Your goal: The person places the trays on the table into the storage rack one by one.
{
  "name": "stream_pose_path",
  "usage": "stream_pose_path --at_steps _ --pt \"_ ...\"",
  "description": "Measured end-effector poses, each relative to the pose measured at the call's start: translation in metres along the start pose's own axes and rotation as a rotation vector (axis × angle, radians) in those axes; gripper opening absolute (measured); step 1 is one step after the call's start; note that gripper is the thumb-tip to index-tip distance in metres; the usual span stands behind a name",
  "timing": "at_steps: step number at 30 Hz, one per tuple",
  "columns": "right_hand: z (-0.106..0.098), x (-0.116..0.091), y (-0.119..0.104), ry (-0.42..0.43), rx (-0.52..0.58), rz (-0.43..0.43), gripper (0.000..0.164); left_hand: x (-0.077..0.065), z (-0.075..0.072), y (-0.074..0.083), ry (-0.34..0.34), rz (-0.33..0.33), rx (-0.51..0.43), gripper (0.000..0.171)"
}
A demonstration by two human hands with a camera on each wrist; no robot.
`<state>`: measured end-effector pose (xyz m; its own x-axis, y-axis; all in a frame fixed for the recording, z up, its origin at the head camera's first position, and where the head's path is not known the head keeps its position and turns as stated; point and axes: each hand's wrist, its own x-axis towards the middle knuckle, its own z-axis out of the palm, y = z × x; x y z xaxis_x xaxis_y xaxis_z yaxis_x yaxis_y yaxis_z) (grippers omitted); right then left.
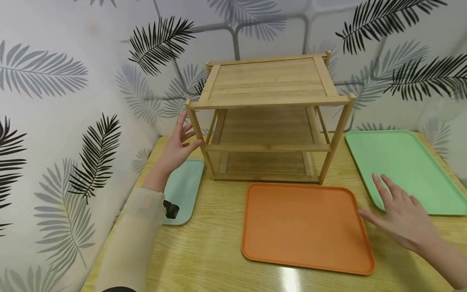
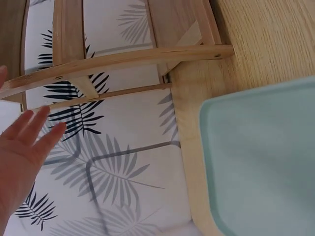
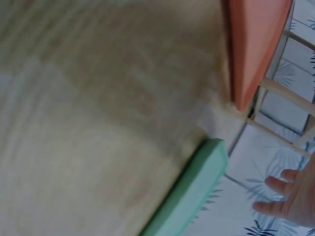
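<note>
Held the left hand (image 1: 178, 147) loosely spread, gripping nothing, just beside the left post of the wooden rack (image 1: 268, 148); could not tell touch from near miss. Held the right hand (image 1: 405, 217) spread and empty. Found the rack right of the left fingers, the pale blue tray (image 1: 186, 187) below them, the orange tray (image 1: 305, 227) left of the right fingers, the green tray (image 1: 405, 164) ahead and to their right, all on the desk (image 1: 213, 255). Judged risky: nudging the rack askew by catching its post with the left thumb; shifting the orange tray by lowering the right thumb onto its rim. From the right wrist view, made out right fingers apart from orange and green trays; from the head view, only an overlap of thumb and orange rim.
</note>
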<state>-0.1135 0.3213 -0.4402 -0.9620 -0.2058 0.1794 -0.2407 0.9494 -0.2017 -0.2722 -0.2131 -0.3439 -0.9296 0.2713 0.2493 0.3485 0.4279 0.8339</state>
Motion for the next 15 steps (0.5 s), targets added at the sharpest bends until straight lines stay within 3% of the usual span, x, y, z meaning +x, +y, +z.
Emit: stream_pose_path --at_steps 4,9,15 --pt "0.012 -0.005 0.006 -0.056 0.109 0.011 0.098 0.004 0.006 -0.004 0.021 0.050 -0.051 0.079" --pt "0.024 -0.009 0.011 -0.129 0.236 0.025 0.086 0.008 0.012 -0.006 -0.001 0.147 -0.099 0.073" --pt "0.041 -0.014 0.011 -0.146 0.378 -0.047 0.075 0.010 0.016 -0.007 -0.015 0.149 -0.160 0.067"
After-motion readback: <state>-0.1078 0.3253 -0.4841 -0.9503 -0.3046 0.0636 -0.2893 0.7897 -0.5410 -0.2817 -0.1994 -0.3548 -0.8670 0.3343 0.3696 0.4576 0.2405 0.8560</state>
